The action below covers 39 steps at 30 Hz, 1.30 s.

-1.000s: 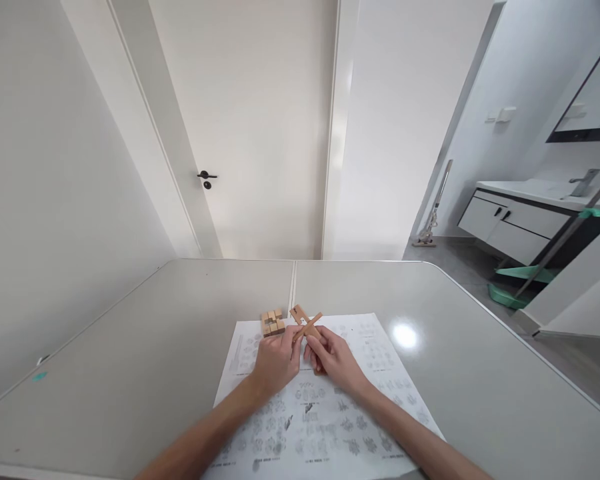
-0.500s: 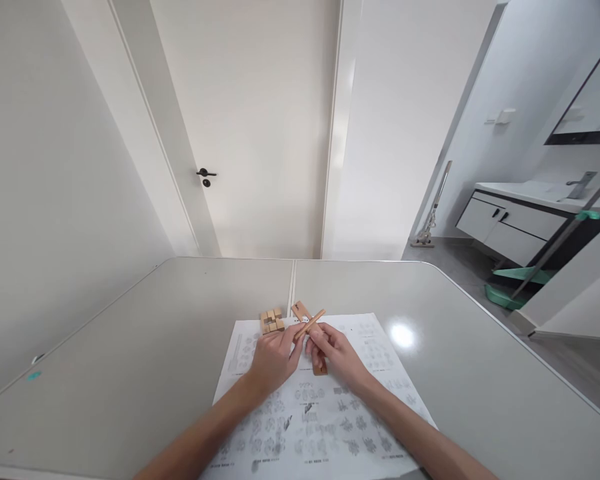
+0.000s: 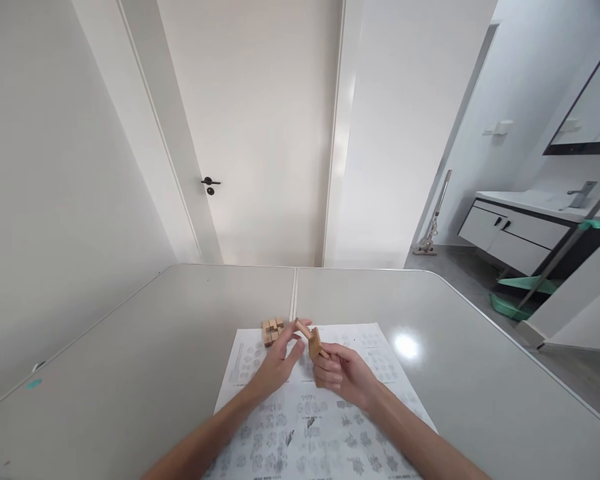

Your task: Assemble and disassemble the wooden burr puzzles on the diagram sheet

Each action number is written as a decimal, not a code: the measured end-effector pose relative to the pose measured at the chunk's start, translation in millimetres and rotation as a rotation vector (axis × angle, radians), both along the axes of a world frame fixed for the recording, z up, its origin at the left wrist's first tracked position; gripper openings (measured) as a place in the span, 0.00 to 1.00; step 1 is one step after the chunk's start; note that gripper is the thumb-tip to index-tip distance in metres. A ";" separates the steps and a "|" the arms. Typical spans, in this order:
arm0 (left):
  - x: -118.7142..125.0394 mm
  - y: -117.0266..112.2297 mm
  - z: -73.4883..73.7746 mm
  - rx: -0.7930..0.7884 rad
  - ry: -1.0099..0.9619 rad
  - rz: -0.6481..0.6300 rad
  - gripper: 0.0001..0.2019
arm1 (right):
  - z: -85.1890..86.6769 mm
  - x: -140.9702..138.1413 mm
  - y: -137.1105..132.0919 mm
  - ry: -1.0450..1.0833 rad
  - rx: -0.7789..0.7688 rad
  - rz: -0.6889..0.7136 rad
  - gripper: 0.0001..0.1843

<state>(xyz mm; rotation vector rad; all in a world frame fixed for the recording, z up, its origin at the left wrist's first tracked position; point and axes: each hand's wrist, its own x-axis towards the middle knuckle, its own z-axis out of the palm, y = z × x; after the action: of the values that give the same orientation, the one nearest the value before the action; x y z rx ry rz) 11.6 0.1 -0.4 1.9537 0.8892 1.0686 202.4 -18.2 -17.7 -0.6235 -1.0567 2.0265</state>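
My right hand [image 3: 343,377] is closed around a flat wooden puzzle piece [image 3: 315,343], its fingers curled underneath. A slimmer wooden bar [image 3: 303,329] sticks out from that piece toward the upper left; how the two join is too small to tell. My left hand [image 3: 279,363] is just to the left, thumb and fingers apart, with its fingertips close to the bar's end; whether they touch it I cannot tell. Behind my left hand, a small block puzzle [image 3: 272,331] of light and dark wooden cubes sits at the paper's top edge.
A large printed sheet [image 3: 300,427] with rows of grey diagrams lies under my hands on the grey table [image 3: 180,333]. Past the table's far edge stands a white door [image 3: 260,133]. A vanity cabinet [image 3: 515,230], a mop [image 3: 435,217] and a green dustpan [image 3: 510,307] are at the right.
The wooden pieces were crossed between both hands; now the right hand alone grips them, turned to another angle. My left hand has loosened and spread its fingers. The view has tilted slightly up.
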 end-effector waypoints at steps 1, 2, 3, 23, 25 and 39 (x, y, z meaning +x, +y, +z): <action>-0.1 -1.0 1.8 -0.015 -0.007 -0.050 0.22 | -1.8 -0.4 -0.7 0.026 -0.015 0.025 0.23; -0.1 -2.1 3.3 -0.037 -0.011 -0.085 0.23 | -3.4 -0.8 -1.4 0.048 -0.031 0.048 0.21; 0.0 -3.0 4.4 -0.062 -0.017 -0.110 0.24 | -4.5 -1.1 -2.0 0.063 -0.049 0.074 0.20; 0.4 13.8 -20.0 -0.428 -0.229 0.108 0.28 | -21.2 16.3 17.5 -1.152 0.697 -0.484 0.14; 1.0 13.0 -21.8 -0.435 -0.206 0.088 0.27 | -20.2 11.6 13.2 -1.237 0.772 -0.443 0.16; -0.5 16.5 -25.4 -0.447 -0.149 0.067 0.27 | -19.3 5.9 10.9 -1.388 0.793 -0.400 0.12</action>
<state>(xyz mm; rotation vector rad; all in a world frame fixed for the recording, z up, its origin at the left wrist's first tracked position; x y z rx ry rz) 11.2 16.5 -25.8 1.4665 1.0157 0.9416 208.3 -7.2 -37.0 -1.6414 -2.0654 0.4809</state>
